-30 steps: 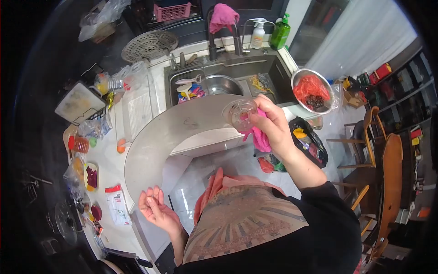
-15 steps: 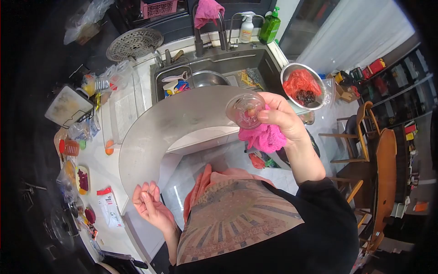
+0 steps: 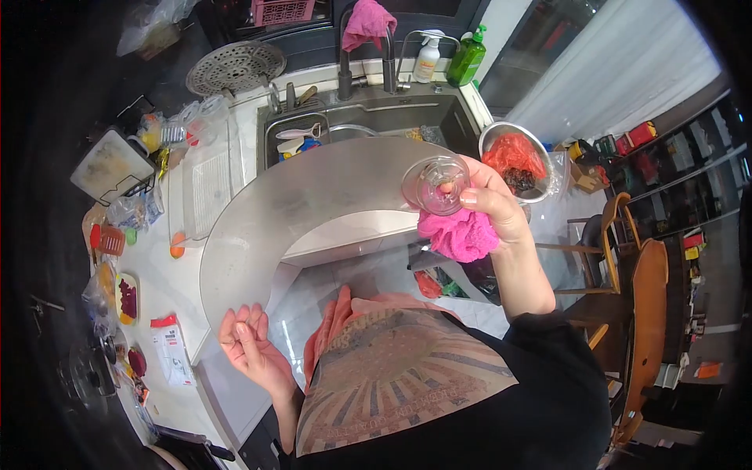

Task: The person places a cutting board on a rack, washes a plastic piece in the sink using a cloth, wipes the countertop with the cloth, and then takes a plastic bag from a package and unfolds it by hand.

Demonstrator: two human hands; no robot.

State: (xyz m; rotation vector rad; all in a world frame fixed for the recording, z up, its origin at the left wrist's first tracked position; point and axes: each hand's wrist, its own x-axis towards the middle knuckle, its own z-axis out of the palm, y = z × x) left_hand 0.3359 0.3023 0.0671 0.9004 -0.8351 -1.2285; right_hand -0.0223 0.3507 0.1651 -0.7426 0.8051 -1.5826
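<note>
A smooth grey, curved panel [image 3: 313,184] arcs from the right side down to the lower left, in front of the sink. At its lower left end, my left hand [image 3: 254,352] has its fingers curled against the edge. My right hand [image 3: 497,200] is closed at the other end, thumb on the rim of a small clear round dish-like piece [image 3: 435,186] that overlaps the panel. Whether the two are joined, I cannot tell. A bunched bright pink cloth [image 3: 458,235] hangs beneath the right hand, against its palm side.
Behind the panel is a dark sink [image 3: 435,117] with a faucet [image 3: 389,63]. A metal bowl [image 3: 540,160] with a red plastic bag stands right of it. On the left counter are a drying tray [image 3: 207,188], a white packet [image 3: 172,348] and a cutting board [image 3: 113,168]. Chairs [image 3: 611,235] stand at right.
The view has shifted slightly. My right hand, with the clear round piece and pink cloth, appears a little further right and now overlaps the view of the bowl's edge. The left hand's grip looks the same.
</note>
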